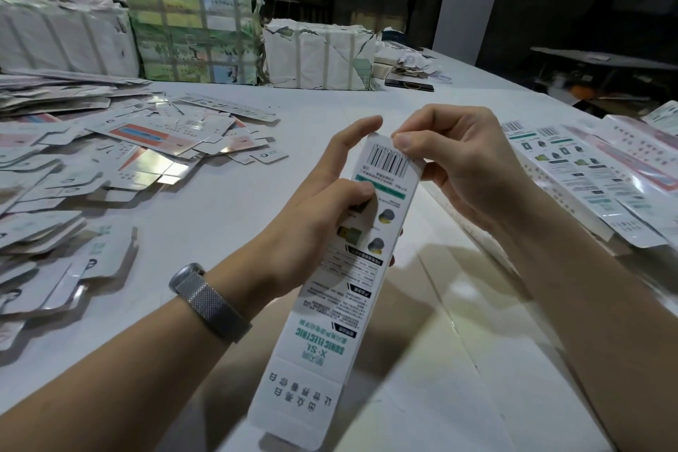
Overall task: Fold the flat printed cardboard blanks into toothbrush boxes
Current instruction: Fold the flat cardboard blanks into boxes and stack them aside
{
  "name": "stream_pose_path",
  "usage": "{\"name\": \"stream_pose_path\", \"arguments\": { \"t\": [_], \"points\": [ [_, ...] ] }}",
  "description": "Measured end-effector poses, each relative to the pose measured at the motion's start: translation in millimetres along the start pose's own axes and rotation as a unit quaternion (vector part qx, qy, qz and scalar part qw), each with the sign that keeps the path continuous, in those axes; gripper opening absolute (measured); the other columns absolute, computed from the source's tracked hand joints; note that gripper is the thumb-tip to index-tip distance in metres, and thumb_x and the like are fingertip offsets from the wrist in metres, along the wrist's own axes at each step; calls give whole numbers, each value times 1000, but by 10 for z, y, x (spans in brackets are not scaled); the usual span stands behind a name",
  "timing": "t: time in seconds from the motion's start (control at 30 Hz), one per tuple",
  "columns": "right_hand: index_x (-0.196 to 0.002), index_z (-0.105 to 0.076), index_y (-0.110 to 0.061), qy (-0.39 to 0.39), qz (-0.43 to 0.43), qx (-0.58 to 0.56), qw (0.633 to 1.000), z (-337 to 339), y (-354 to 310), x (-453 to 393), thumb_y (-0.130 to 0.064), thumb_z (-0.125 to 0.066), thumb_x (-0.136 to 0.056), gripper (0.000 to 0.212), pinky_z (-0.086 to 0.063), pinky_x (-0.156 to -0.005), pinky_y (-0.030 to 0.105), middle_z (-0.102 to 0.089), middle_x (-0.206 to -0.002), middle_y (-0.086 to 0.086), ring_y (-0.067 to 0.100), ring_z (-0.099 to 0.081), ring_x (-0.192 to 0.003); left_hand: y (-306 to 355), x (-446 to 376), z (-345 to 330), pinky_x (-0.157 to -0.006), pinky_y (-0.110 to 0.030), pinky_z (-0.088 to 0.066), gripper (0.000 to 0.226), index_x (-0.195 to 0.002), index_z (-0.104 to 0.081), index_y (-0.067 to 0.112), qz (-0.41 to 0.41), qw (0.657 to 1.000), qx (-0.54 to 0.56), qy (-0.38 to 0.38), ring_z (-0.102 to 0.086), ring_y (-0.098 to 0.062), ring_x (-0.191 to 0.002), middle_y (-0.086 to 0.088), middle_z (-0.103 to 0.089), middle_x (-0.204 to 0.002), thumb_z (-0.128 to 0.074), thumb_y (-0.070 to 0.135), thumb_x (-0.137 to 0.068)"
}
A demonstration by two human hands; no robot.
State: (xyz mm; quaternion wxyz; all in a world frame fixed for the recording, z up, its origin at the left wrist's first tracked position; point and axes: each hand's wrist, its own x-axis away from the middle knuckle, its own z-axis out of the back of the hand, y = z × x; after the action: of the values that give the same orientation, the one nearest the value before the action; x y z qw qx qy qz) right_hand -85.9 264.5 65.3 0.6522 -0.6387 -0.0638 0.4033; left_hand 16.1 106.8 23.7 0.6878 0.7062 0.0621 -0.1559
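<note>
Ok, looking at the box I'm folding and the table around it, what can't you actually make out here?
Head view only:
- Box: its far-end flap is hidden by the right hand; its left edge by the left hand.
- Its small print: too small to read.
- Flat blanks: cut off by the left edge.
- Wrapped bundles: contents hidden by wrapping.

A long white printed box is up off the table, slanting from six o'clock toward twelve, barcode at its far end. Flat blanks lie heaped at nine o'clock, more blanks fanned at three.
</note>
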Motion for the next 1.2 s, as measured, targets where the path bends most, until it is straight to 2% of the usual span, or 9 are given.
{"name": "stream_pose_path", "arguments": {
  "t": [0.1,0.2,0.3,0.47,0.6,0.7,0.8,1.03,1.2],
  "points": [
    [-76,-63,-7,-8,-11,-31,999,-11,24,0,-15,-58,-90,17,-57,-64,31,-72,-75,2,24,-71,-83,8,-14,-1,-57,-35,-56,50,-136,-38,43,-3,1000,5,15,-67,-30,-68,-13,-71,-84,-39,20,-92],
    [-83,-73,-13,-7,-12,-50,999,-35,48,0,-21,-53,-95,25,-60,-69,43,-73,-85,5,29,-69,-94,16,-15,19,-54,-33,-55,44,-135,-37,39,-6,999,33,29,-67,-31,-66,-14,-72,-81,-31,12,-101],
    [-86,-79,-20,6,-6,-52,999,-74,79,2,-18,-58,-92,22,-59,-74,49,-74,-88,6,29,-69,-94,28,-7,38,-53,-35,-54,44,-132,-40,40,-1,998,41,41,-66,-33,-66,-16,-71,-81,-30,9,-101],
    [-88,-79,-18,-18,7,-89,996,-102,75,5,-18,-56,-94,24,-58,-72,39,-73,-88,6,28,-68,-95,71,7,48,-53,-39,-55,43,-130,-41,40,8,997,77,29,-67,-35,-66,-19,-70,-83,-31,13,-99],
    [-87,-77,-16,-26,19,-100,994,-92,67,10,-17,-52,-95,26,-58,-74,37,-71,-87,5,28,-67,-95,83,13,24,-54,-40,-56,42,-131,-40,42,27,991,135,-4,-67,-37,-66,-21,-68,-84,-32,16,-99],
    [-84,-77,-17,-21,24,-99,995,-89,78,10,-16,-52,-94,27,-58,-76,38,-70,-86,3,27,-66,-95,76,-18,12,-54,-41,-55,43,-132,-38,42,36,992,121,12,-67,-36,-65,-20,-69,-82,-28,13,-102],
    [-84,-79,-18,-31,32,-109,993,-106,74,5,-14,-52,-94,29,-56,-74,37,-71,-87,0,23,-66,-93,91,-46,22,-54,-40,-53,42,-125,-39,35,27,994,100,32,-66,-34,-59,-16,-70,-77,-25,5,-99],
    [-80,-77,-15,-43,46,-114,991,-92,79,-1,-9,-51,-93,29,-53,-70,28,-65,-87,-4,16,-66,-88,112,-4,-38,-49,-37,-54,39,-123,-38,34,31,994,96,32,-64,-35,-62,-19,-67,-77,-24,6,-98],
    [-83,-78,-16,-43,41,-114,992,-101,125,-8,-10,-51,-94,29,-54,-71,31,-65,-89,-3,18,-65,-90,103,-15,-34,-48,-35,-52,41,-120,-43,37,25,994,99,50,-65,-31,-61,-15,-68,-77,-27,7,-99]
  ]
}}
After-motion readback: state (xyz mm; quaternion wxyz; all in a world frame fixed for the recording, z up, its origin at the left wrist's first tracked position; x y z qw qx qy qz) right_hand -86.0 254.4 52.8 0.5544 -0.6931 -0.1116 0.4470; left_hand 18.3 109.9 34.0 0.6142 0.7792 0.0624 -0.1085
